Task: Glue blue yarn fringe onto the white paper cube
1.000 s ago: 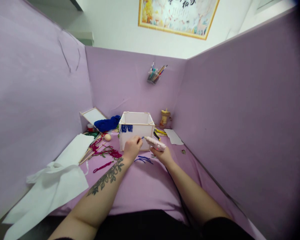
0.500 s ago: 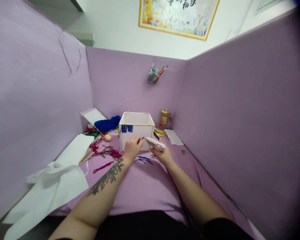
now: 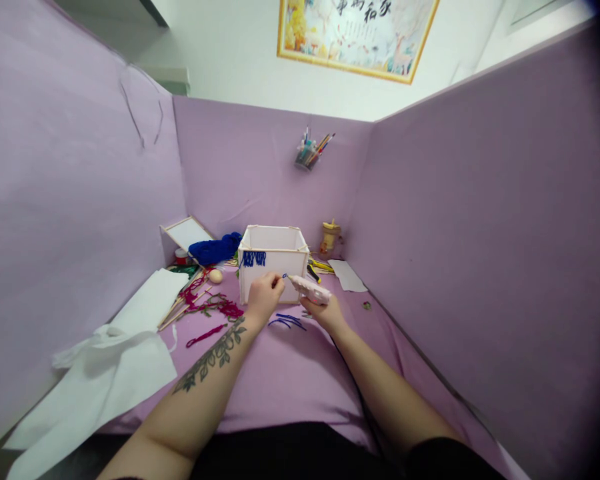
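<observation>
Left hand point(image 3: 264, 297), fingertips pressed together, pinches a short blue yarn piece point(image 3: 285, 275), too small to make out clearly, before the white box point(image 3: 273, 260), whose front bears a blue fringe point(image 3: 253, 257). Right hand point(image 3: 325, 311) grips a pale pink glue gun point(image 3: 309, 288), nozzle at the yarn; its fingers are largely hidden.

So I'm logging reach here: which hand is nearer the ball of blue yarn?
Left. The left hand is in front of the white box, just right of the blue yarn; the right hand, holding the glue gun, sits farther right.
</observation>
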Demonstrator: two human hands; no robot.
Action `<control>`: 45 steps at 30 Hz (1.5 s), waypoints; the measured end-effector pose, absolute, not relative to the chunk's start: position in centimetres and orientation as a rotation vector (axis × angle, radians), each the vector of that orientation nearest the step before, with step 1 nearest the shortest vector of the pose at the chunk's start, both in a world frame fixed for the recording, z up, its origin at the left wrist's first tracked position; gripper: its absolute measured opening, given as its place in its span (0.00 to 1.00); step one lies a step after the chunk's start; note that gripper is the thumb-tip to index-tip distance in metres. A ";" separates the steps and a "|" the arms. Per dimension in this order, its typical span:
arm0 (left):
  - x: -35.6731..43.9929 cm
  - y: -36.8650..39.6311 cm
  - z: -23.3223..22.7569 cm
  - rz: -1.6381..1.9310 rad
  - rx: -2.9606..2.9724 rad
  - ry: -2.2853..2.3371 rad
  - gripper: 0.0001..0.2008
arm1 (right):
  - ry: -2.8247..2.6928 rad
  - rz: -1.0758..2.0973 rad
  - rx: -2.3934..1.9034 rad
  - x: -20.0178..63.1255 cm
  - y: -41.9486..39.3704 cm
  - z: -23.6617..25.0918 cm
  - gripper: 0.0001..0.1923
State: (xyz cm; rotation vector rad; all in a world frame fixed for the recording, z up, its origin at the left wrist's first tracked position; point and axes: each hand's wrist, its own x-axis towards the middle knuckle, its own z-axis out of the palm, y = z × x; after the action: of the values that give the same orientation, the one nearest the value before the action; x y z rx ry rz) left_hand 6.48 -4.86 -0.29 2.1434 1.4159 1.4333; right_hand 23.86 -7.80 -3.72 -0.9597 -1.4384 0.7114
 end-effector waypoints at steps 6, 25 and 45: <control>6.6 -4.6 -0.4 1.473 2.098 1.361 0.08 | -1.398 0.725 -0.994 24.1 -7.4 -4.4 0.22; 6.6 -3.9 -0.5 1.417 1.814 1.163 0.10 | -0.846 1.123 -0.639 25.0 -7.0 -3.7 0.14; 6.1 -2.0 3.3 1.507 0.851 0.888 0.09 | -0.945 1.082 -0.705 25.5 -6.6 -4.2 0.15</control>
State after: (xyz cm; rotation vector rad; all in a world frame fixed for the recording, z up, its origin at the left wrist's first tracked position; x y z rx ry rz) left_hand 6.15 -1.99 3.31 0.8512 0.8884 1.5070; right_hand 25.47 -6.64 -4.18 -0.7054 -0.9453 1.0819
